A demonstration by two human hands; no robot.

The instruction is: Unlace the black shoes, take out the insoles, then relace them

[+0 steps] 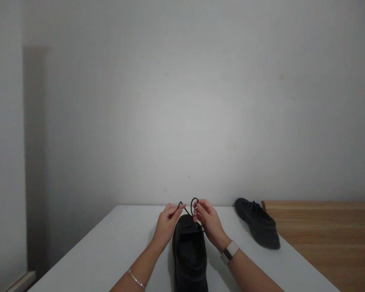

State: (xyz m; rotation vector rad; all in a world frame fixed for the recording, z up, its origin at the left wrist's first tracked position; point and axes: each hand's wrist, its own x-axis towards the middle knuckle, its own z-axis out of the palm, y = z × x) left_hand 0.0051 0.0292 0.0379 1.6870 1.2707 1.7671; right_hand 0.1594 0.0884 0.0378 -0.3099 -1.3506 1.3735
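Observation:
A black shoe (190, 251) stands on the white table in front of me, its toe pointing away and its opening facing up. Above its tongue, my left hand (169, 217) pinches one part of a black shoelace (187, 211) between thumb and finger. My right hand (207, 217) holds another part, which curves up in a loop beside the fingertips. The lace runs down from both hands to the front of the shoe. Its lower crossing is partly hidden by the shoe and my right fingers.
A second black shoe (257, 223) with its laces on lies at the back right of the white table (118, 247). A wood-grain surface (322, 235) adjoins on the right. Behind the table rises a pale wall (182, 101).

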